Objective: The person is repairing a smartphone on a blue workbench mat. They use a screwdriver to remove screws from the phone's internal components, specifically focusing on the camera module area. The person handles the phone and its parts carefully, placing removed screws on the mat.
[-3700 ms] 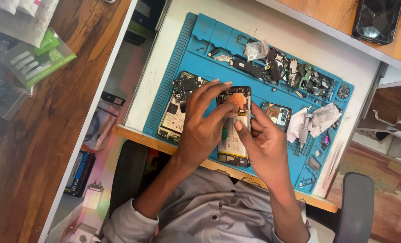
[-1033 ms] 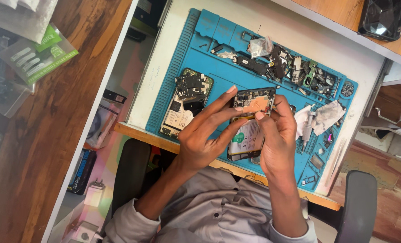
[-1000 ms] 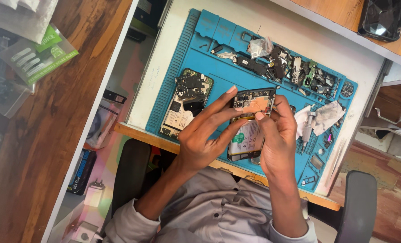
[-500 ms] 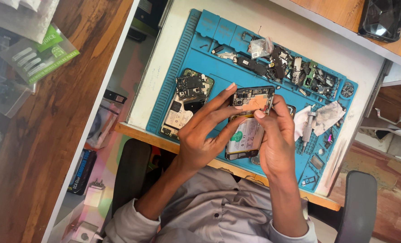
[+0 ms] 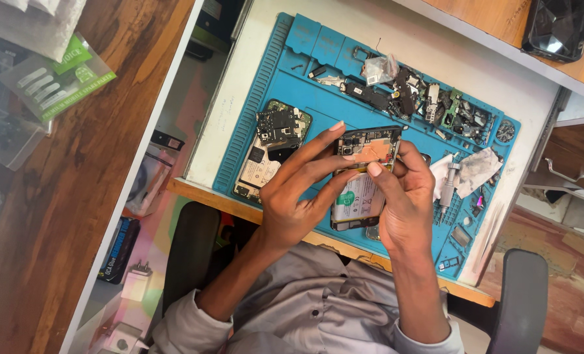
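Both hands (image 5: 354, 190) gripping the opened phone (image 5: 362, 177), so I'd go gentle prying at its 12 o'clock end.

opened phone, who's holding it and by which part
Both hands hold the opened phone above the blue mat. The left hand grips its left edge, fingers across the upper part; the right hand grips its right edge, thumb on the top.

Place: a phone repair workshop bench.
Work surface: a blue repair mat (image 5: 292, 78) with moulded compartments.
On the mat: an opened phone (image 5: 269, 154) and a heap of small circuit parts (image 5: 429, 101) along its far edge.
Left of the mat: bagged spare parts (image 5: 56, 78) on wood.
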